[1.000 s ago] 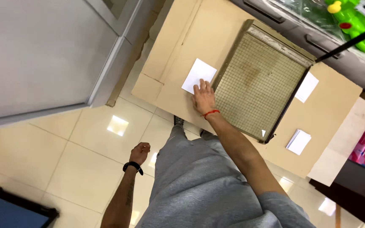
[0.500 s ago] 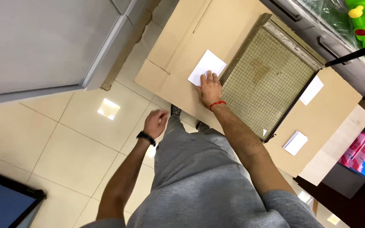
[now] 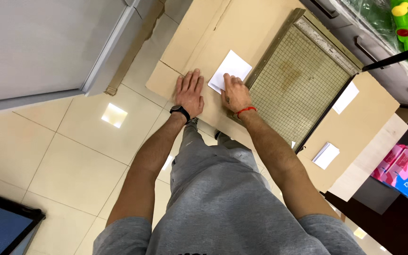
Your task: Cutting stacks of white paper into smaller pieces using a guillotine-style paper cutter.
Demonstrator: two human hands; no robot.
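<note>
While both palms press flat, fingers spread, gripping nothing:
Left hand (image 3: 189,92): on the cardboard sheet (image 3: 242,28).
Right hand (image 3: 234,92): on the white paper (image 3: 233,67), beside the grid cutter (image 3: 298,82).

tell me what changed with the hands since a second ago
The left hand rose from beside the person's leg and now lies flat on the cardboard, next to the right hand. The right hand stayed pressed on the white paper beside the grid-lined cutting board; neither of them moved.
</note>
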